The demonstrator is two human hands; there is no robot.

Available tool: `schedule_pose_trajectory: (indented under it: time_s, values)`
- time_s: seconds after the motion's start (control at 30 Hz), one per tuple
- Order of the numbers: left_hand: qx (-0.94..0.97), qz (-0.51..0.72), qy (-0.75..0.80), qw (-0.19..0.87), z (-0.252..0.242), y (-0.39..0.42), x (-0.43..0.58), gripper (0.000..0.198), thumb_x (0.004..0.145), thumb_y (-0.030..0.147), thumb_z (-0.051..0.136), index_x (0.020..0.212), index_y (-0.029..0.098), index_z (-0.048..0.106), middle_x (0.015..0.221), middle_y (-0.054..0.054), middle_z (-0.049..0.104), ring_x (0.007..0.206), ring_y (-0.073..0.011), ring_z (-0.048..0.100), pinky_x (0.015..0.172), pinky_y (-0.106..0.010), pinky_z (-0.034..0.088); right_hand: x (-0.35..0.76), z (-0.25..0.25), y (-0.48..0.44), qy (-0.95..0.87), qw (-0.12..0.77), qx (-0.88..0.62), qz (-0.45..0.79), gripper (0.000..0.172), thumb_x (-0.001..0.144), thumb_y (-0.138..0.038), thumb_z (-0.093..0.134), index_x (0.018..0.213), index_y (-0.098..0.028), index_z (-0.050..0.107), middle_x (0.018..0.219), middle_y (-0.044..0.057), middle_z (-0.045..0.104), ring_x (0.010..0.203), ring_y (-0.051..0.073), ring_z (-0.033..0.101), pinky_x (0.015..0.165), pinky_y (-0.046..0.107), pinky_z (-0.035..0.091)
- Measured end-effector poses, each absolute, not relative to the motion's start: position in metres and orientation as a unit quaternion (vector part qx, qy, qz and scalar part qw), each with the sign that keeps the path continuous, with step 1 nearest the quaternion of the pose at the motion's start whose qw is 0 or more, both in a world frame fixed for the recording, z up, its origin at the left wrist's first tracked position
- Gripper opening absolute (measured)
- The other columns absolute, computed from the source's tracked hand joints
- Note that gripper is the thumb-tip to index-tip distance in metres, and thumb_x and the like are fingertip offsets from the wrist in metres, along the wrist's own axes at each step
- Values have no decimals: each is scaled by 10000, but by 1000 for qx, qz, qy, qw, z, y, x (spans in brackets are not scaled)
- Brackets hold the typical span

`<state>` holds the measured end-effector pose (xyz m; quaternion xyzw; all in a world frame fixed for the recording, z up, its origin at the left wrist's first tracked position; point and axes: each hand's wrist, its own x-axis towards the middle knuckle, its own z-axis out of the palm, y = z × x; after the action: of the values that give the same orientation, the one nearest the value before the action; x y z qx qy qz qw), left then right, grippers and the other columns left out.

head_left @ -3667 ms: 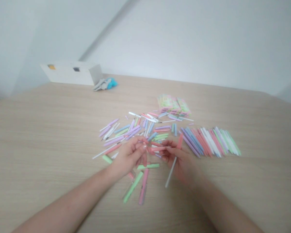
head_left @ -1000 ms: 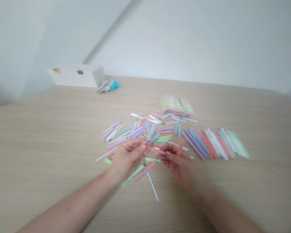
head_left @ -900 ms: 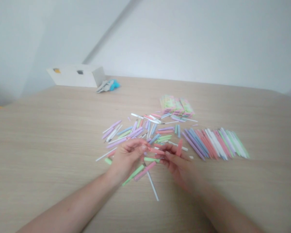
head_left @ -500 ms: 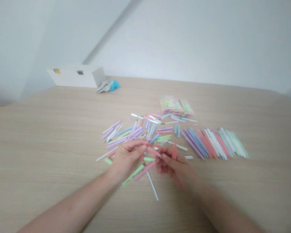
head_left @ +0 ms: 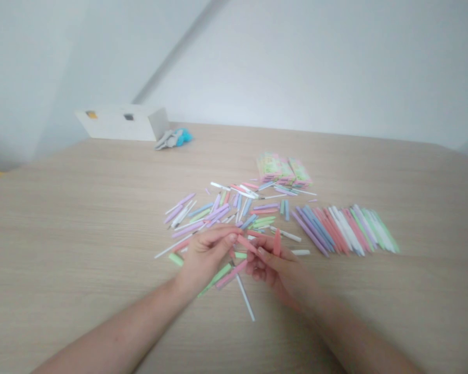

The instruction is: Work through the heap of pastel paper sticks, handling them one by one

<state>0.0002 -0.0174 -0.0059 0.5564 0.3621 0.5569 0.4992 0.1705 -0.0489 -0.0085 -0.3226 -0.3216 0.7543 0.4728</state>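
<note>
Between my hands is a coral-red pen part (head_left: 246,243), pinched at its left end by the thumb and fingers of my left hand (head_left: 206,254). My right hand (head_left: 283,267) grips its other end. A second coral-red pen piece (head_left: 276,243) sticks up from between the fingers of my right hand; its lower part is hidden. Around and beneath the hands lie loose pen parts, among them a green barrel (head_left: 218,278), a pink barrel (head_left: 232,274) and a thin white refill (head_left: 245,297). Blur hides the finer details of the held parts.
To the right, a row of several pens (head_left: 345,230) lies side by side. Small patterned packs (head_left: 283,169) are stacked behind the loose parts. A white box (head_left: 120,124) and a crumpled grey-and-blue item (head_left: 175,138) are at the back left of the wooden table (head_left: 81,223).
My right hand has shifted slightly left, and the upright coral-red piece in it has moved with it. My left hand is almost unchanged.
</note>
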Motion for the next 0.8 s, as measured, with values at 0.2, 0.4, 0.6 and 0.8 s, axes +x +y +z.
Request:
schedule_pose_trajectory:
  time_s: [0.2, 0.4, 0.6, 0.8]
  values:
    - [600, 551, 353, 460, -10, -18, -3, 153, 819, 241, 634, 915, 217, 752, 929, -59, 694, 541, -65, 556, 548, -193, 487, 170, -10, -48, -320, 474, -314, 758, 171, 811, -267, 658, 949, -166, 644, 756, 6, 632, 663, 87, 616, 592, 187, 470]
    - [540, 522, 307, 585, -8, -25, 5, 401, 780, 242, 681, 1175, 212, 622, 827, -37, 680, 604, -112, 601, 507, -198, 496, 167, -6, -50, -327, 464, -308, 763, 212, 816, -277, 647, 1002, -177, 631, 776, 10, 631, 653, 86, 600, 593, 194, 456]
    - [547, 498, 297, 603, -3, -22, 6, 143, 791, 271, 670, 840, 137, 682, 694, -30, 648, 506, -81, 533, 455, -171, 417, 171, -12, -48, -476, 426, -387, 665, 280, 883, -374, 513, 1108, -211, 550, 712, -7, 589, 570, 115, 553, 532, 238, 433]
    - [517, 571, 360, 527, -2, -15, 0, 181, 792, 321, 664, 809, 143, 636, 758, -14, 627, 518, -60, 474, 485, -168, 373, 174, -5, -56, -715, 320, -519, 342, 203, 908, -279, 432, 779, -184, 557, 689, 14, 592, 651, 149, 529, 612, 262, 367]
